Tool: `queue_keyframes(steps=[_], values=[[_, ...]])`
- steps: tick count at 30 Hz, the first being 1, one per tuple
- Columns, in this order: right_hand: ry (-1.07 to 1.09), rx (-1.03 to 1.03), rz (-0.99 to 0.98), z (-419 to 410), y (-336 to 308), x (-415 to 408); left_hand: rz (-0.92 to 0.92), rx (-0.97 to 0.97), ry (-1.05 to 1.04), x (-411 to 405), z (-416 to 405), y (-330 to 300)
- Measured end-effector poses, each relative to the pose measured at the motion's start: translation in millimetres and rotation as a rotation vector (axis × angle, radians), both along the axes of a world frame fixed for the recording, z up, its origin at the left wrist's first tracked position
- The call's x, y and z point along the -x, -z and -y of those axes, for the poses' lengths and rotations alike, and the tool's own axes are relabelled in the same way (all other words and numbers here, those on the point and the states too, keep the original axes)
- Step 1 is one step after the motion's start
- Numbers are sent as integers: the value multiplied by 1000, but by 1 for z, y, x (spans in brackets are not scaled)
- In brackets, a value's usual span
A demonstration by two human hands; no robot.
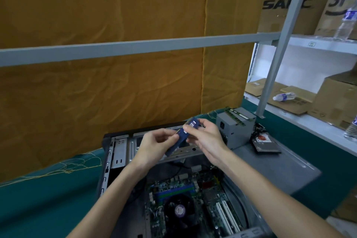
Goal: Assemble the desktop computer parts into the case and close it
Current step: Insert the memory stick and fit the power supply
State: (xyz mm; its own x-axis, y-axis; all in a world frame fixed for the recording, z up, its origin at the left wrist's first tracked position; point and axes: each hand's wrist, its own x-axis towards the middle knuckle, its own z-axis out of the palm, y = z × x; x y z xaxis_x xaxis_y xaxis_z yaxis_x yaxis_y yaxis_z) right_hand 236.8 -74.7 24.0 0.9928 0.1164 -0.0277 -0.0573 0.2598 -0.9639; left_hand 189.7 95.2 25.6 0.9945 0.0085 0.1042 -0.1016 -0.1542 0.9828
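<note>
We are at the memory step: our left hand [154, 144] and right hand [204, 137] both pinch the blue memory stick [182, 137] up above the open case [114, 152], and next we should line it up with the blue slots [173, 191] and push it in.

Both bare forearms reach forward and converge at mid-frame. The left hand [154, 144] is palm-inward, fingers curled, thumb and fingertips pinching the lower part of a blue memory stick [182, 135]. The right hand [204, 137] pinches its upper end between thumb and forefinger.
</note>
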Motion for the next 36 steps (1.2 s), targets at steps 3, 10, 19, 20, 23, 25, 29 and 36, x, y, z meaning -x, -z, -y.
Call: queue_keyframes(steps=[3,10,19,20,23,25,29,36], values=[[-30,-168,-40,-16,3,-1,-15,60,-37,-3,-2,7],[-210,255,238,-31,24,12,123,-161,-76,-13,-21,10],[-232,312,313,-29,21,26,369,-329,-14,-13,-19,21],[-212,303,330,-30,21,27,362,-326,-15,-13,-18,21],[-151,257,315,-32,18,30,349,-321,-3,-12,-16,20],[-83,180,273,-29,17,26,352,-343,39,-7,-13,22],[27,150,249,-23,15,22,325,-450,88,2,-11,28],[109,25,148,-29,14,22,296,-438,177,32,-20,34]])
